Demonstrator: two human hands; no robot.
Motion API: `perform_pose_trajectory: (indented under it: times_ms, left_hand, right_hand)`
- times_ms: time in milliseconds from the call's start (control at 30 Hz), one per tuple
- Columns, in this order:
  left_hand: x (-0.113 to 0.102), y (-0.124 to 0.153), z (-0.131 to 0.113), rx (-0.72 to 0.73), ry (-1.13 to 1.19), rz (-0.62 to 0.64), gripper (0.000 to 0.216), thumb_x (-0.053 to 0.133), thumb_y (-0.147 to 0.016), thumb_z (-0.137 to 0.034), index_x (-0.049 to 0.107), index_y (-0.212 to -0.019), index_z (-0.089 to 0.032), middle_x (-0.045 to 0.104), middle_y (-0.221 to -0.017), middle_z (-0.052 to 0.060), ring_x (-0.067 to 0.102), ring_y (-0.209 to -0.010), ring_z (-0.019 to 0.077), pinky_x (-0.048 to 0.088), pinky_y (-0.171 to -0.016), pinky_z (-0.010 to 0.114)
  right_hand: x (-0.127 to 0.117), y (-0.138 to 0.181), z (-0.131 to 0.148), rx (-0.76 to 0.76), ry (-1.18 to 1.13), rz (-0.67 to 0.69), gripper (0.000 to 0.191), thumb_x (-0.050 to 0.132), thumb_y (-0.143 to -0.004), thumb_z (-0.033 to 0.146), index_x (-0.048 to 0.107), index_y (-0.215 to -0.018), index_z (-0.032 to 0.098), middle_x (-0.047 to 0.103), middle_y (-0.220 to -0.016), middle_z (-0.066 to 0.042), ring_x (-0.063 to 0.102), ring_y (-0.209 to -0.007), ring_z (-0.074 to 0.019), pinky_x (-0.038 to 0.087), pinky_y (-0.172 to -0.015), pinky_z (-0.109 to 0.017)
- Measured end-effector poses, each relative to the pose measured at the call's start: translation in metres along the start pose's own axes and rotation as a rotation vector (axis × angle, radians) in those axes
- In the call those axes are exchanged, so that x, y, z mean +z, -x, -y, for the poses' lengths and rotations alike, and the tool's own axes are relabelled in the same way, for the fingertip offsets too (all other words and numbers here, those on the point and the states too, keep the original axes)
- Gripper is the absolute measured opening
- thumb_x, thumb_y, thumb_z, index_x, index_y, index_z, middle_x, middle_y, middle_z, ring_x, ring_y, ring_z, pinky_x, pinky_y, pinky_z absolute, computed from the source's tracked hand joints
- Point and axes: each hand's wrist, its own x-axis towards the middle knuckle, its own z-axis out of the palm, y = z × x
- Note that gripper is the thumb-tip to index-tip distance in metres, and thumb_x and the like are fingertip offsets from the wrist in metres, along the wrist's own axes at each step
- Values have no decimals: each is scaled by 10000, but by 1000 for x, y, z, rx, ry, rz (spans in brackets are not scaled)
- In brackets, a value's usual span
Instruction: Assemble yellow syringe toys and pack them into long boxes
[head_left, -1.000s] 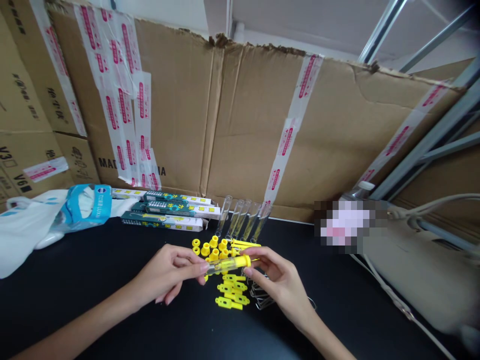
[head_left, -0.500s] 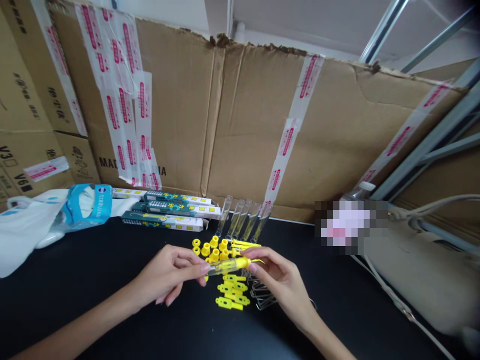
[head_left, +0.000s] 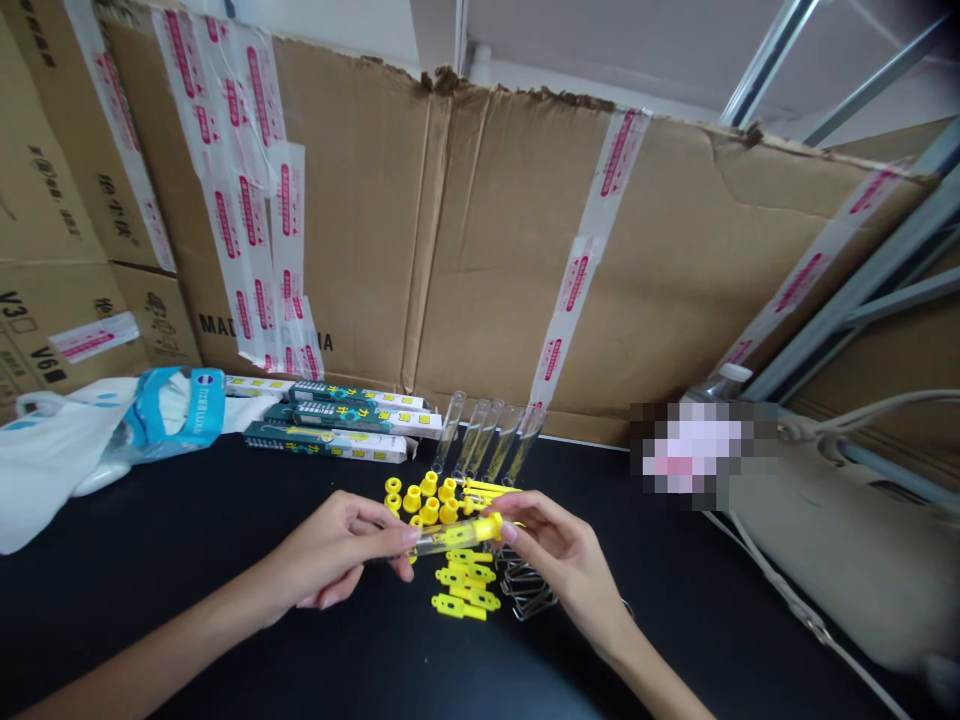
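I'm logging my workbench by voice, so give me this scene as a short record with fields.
Left hand: the left hand pinches a clear tube
Right hand: the right hand has thumb and fingers on the yellow end cap
Tube angle: slightly tilted, capped end higher
Inside tube: yellow and silvery parts, details blurred
Loose parts nearby: yellow collars, flat yellow pieces, bent metal wires
Farther back: more clear tubes, printed boxes
Surface: black table

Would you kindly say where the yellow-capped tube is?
In the head view, the yellow-capped tube is below centre, held between the left hand and right hand.
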Motion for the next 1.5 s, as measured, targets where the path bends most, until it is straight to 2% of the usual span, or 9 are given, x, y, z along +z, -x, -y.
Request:
perform_pose_trajectory:
  times_ms: [200,533,633,800,933,1500]
  left_hand:
    - [-3,7,-7,-94,104,90,510,662,-812,-607,689,-943,-115,785,-950,142,306,-280,-28,87,-265,156]
    - [-3,3,-3,-197,252,51,527,726,-753,-603,694,-937,-110,782,-925,149,301,-296,-26,93,-262,142]
    - [-3,3,-2,-200,245,39,518,712,-768,-597,688,-936,-108,780,-938,154,302,-296,-24,109,-261,140]
    - [-2,3,-4,-200,217,48,561,707,-750,-630,700,-968,-113,779,-939,146,299,-302,-16,109,-265,148]
    - [-2,3,-5,-191,209,55,552,710,-748,-631,712,-943,-114,780,-934,141,306,-305,-15,106,-268,152]
    - [-3,2,-3,-181,183,62,547,714,-741,-629,722,-917,-112,779,-923,135,306,-313,-9,83,-288,177]
  right_hand:
    - [-1,-1,-2,75,-1,-13,226,765,-807,386,730,-952,216,707,-839,-23,645,-706,-135,558,-682,-246]
    - [0,-2,-3,88,-17,-22,249,786,-783,392,733,-940,206,696,-837,-19,640,-672,-122,551,-671,-246]
    - [0,-3,-2,82,-7,-28,239,784,-783,393,737,-912,198,706,-855,-29,639,-667,-123,552,-669,-251]
    - [0,-3,0,65,24,-25,234,768,-796,406,742,-905,201,688,-739,-8,637,-622,-129,542,-640,-251]
    - [1,-2,1,67,52,-30,248,763,-792,430,742,-872,197,693,-723,-13,644,-608,-141,549,-635,-266]
    - [3,-4,0,198,57,13,435,721,-777,577,664,-867,156,661,-529,7,598,-429,-127,487,-470,-231]
